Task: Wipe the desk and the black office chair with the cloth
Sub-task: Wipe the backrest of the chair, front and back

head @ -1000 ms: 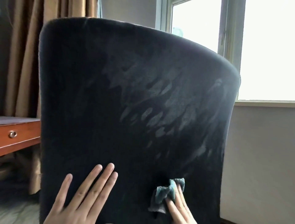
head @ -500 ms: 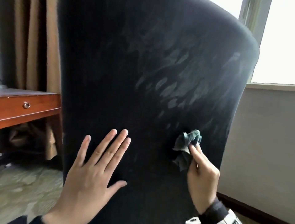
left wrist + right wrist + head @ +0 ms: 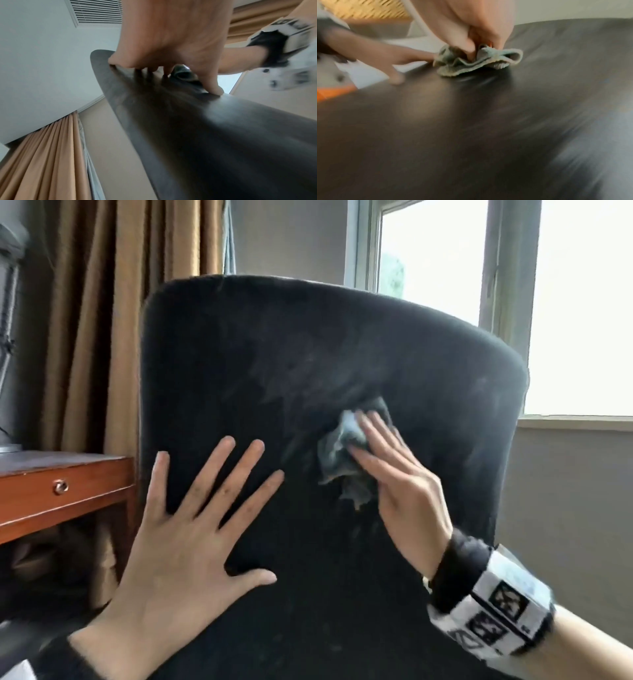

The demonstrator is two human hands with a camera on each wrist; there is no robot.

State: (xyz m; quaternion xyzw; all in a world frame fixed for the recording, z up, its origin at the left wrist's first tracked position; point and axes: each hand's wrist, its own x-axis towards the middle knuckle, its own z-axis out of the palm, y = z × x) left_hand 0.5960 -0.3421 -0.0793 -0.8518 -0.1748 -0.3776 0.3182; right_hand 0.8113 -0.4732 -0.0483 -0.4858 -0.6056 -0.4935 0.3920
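The black office chair (image 3: 308,354) shows its tall backrest to me, filling the middle of the head view. My left hand (image 3: 191,518) lies flat on the backrest, fingers spread and straight. To its right my right hand (image 3: 394,467) presses a crumpled grey-blue cloth (image 3: 337,446) against the backrest. In the right wrist view the fingers of my right hand (image 3: 471,27) dig into the bunched cloth (image 3: 471,63) and pinch its folds. The wooden desk (image 3: 51,474) with a drawer knob stands at the left, behind the chair.
Tan curtains (image 3: 102,337) hang behind the desk and chair. A bright window (image 3: 565,320) with a sill is at the back right, with a grey wall (image 3: 565,508) below it. A grey lamp stand (image 3: 7,302) rises at the far left.
My right hand has carried the cloth up the backrest, from near the bottom to the middle. The left hand stays flat on the chair. My view has tilted up.
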